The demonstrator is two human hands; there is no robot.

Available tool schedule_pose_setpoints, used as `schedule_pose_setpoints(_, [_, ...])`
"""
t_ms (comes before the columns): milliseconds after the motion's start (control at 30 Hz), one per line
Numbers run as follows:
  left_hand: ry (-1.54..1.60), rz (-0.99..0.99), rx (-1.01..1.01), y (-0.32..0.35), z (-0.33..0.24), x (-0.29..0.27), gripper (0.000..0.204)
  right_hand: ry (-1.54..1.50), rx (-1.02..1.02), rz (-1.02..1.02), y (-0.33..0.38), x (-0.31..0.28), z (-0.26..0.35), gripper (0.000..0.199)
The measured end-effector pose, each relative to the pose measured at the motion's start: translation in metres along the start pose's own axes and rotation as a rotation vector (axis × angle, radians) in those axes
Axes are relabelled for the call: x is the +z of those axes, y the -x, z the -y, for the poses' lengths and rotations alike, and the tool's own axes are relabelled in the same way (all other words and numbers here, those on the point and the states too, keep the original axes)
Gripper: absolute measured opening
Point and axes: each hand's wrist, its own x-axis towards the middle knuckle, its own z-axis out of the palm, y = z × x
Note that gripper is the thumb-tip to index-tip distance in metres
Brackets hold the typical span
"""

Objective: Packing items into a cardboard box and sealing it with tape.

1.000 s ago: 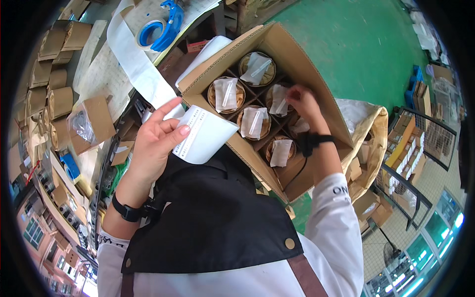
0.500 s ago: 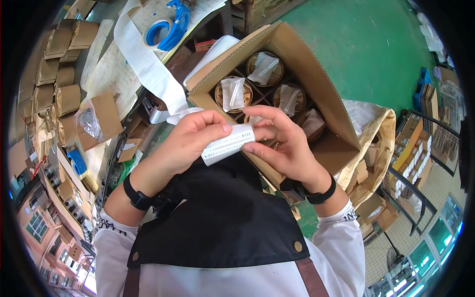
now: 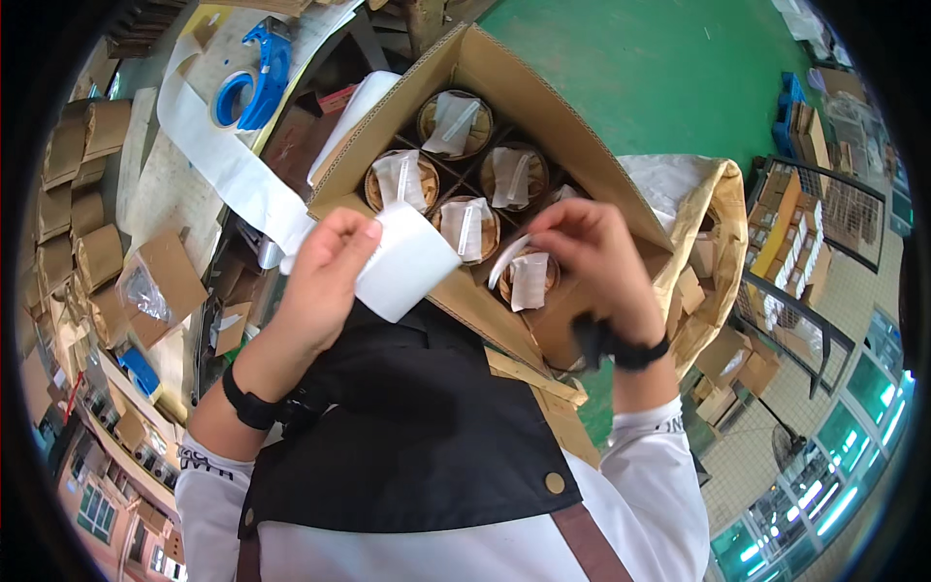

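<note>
My left hand pinches a piece of white label strip, its blank face up, between thumb and fingers. A small white label hangs from the fingertips of my right hand, above the near side of an open cardboard box. Inside the box, dividers separate several round containers lined with brown paper. White packets lie on them, such as the packet just below the label and another packet beside the strip. My right hand partly hides the containers at the right.
At the left, a table holds a blue tape dispenser and a long white paper band that runs down toward my left hand. Cardboard pieces are stacked farther left. A brown paper sack with cartons stands right of the box.
My hands have drawn apart, the right moving rightward over the box with a small label. The strip in my left hand has turned from its printed side to blank. The whole view has shifted.
</note>
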Motion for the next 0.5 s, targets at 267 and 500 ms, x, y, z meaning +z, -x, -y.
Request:
schedule_pose_setpoints(267, [0.065, 0.1, -0.05, 0.001, -0.014, -0.002, 0.018, 1.17, -0.002, -0.43, -0.058, -0.087, -0.167, 0.037])
schedule_pose_setpoints(500, [0.065, 0.142, -0.12, 0.004, -0.021, 0.005, 0.027, 1.064, 0.054, -0.395, -0.028, -0.047, -0.08, 0.031])
